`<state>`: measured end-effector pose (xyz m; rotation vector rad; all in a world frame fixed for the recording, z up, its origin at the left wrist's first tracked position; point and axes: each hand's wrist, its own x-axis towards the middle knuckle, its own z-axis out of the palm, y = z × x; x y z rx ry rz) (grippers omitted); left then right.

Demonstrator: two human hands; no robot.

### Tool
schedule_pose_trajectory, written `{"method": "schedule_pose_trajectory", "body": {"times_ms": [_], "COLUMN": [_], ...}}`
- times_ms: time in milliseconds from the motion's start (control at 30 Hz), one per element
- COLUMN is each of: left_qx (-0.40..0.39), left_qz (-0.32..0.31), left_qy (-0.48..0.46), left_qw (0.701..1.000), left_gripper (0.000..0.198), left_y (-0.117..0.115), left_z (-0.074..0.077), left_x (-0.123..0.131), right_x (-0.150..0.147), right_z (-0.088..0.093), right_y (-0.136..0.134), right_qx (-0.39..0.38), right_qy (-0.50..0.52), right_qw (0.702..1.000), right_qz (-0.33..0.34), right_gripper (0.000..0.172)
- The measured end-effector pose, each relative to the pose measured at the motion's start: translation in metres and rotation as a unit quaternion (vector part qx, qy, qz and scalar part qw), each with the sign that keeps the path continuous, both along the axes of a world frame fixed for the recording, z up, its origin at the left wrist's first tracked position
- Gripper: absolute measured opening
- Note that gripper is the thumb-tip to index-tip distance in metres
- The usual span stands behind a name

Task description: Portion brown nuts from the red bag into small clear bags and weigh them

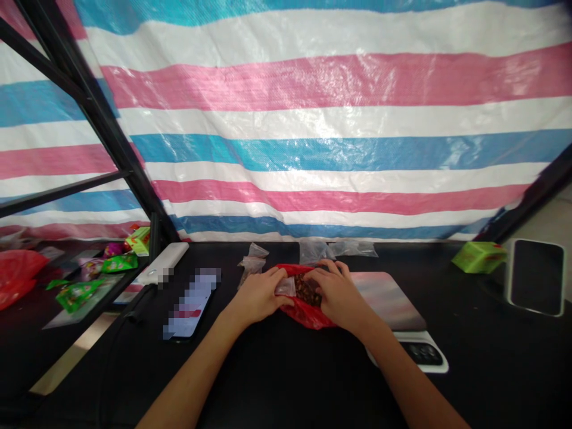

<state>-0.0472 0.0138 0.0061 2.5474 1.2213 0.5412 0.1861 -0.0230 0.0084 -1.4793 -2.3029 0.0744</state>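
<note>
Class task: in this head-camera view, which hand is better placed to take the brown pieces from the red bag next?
Probably the right hand: it sits directly over the brown pieces in the red plastic bag, while the left hand appears to be pinching a small clear bag.

Big striped tarp (313, 143) in pink, white and blue hangs behind a black table (286, 381). There's a white power bank (163, 262), a phone (192, 304) with a blurred screen, and a green box (479, 257) way over right, plus green snack packets (78, 295) off left.
</note>
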Motion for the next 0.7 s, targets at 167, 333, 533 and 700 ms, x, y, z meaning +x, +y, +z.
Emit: {"method": "schedule_pose_trajectory", "body": {"times_ms": [167, 333, 533, 700], "left_qx": [-0.003, -0.096, -0.16, -0.144], "left_qz": [0.011, -0.021, 0.056, 0.078], "left_qy": [-0.065, -0.205, -0.375, -0.373], "left_qw": [0.998, 0.974, 0.911, 0.913], "left_gripper": [0.014, 0.008, 0.011, 0.018], "left_y": [-0.003, -0.003, 0.01, 0.004], "left_z": [0.001, 0.0, -0.021, -0.024], "left_x": [0.003, 0.009, 0.017, 0.026], "right_x": [-0.001, -0.003, -0.006, -0.008], "right_z": [0.001, 0.001, -0.003, -0.003], "right_y": [-0.001, 0.0, -0.001, -0.001], "right_qx": [0.007, -0.002, 0.006, 0.018], "right_qy": [-0.017, 0.005, 0.012, -0.006], "right_qw": [1.0, 1.0, 0.999, 0.998], "right_qz": [-0.006, -0.027, -0.04, -0.065], "right_gripper": [0.038, 0.029, 0.029, 0.022]}}
